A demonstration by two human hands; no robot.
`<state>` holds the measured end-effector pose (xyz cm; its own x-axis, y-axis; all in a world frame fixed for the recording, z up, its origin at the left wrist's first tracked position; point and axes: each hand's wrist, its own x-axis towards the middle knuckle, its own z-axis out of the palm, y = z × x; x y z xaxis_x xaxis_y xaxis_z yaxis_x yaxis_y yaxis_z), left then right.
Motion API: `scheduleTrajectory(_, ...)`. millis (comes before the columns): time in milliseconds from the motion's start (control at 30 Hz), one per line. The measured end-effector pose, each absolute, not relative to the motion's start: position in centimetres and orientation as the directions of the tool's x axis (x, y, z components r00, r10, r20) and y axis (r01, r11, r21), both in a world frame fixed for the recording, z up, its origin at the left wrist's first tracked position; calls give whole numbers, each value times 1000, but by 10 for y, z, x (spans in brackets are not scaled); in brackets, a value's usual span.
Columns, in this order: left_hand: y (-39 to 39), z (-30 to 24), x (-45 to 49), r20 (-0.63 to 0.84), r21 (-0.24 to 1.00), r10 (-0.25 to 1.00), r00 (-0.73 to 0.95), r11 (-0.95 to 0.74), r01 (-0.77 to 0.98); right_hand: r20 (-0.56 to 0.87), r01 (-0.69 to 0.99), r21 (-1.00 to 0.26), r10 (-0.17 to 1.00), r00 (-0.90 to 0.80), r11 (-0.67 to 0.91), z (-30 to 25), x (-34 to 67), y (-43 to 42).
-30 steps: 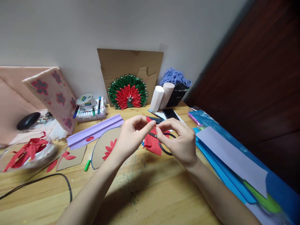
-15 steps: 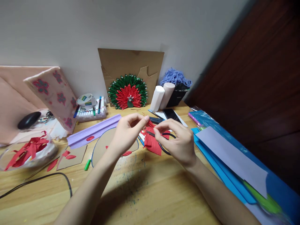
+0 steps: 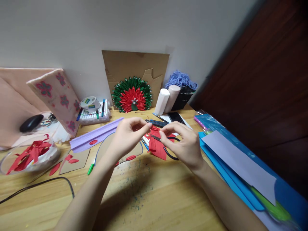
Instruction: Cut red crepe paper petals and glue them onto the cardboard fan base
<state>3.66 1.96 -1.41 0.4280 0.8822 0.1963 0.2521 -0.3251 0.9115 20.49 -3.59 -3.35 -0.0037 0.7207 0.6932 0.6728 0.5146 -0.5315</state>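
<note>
My left hand (image 3: 128, 136) and my right hand (image 3: 184, 144) are raised a little above the wooden desk (image 3: 154, 195), fingertips pinched and nearly meeting. What they pinch is too small to make out. Right under the fingertips lie a folded piece of red paper (image 3: 157, 147) and black-handled scissors (image 3: 168, 144). Below my left hand lies a rounded cardboard piece (image 3: 131, 150) outlined in blue, with a loose red paper petal (image 3: 131, 158) on it.
A red and green paper fan ornament (image 3: 132, 94) leans on cardboard at the wall. A clear bowl (image 3: 30, 155) holds red scraps at left. Purple folded paper (image 3: 96, 136), markers (image 3: 93, 114), white rolls (image 3: 166, 99), a phone (image 3: 175, 118), blue and lilac sheets (image 3: 238, 160) and a black cable (image 3: 48, 186) surround the hands.
My hands have drawn slightly apart and my left hand has shifted left. The red petals glued on the cardboard are now hidden by my left hand, and a loose petal shows below it.
</note>
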Motion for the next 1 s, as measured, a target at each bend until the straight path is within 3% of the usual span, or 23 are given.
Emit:
scheduleTrajectory(200, 23, -14, 32, 299, 898, 860, 414, -401, 185, 632, 652, -598, 775, 25, 467, -34, 211, -34)
scheduleTrajectory(333, 20, -15, 34, 289, 902, 806, 516, -410, 136, 600, 623, -620, 800, -16, 477, -32, 212, -33)
scheduleTrajectory(500, 19, -19, 40, 286, 910, 817, 501, -396, 125, 607, 605, -606, 792, -69, 517, -32, 211, -34)
scheduleTrajectory(1000, 17, -15, 41, 194, 968, 871, 452, -244, 55, 807, 698, -316, 569, -158, 642, -36, 211, -33)
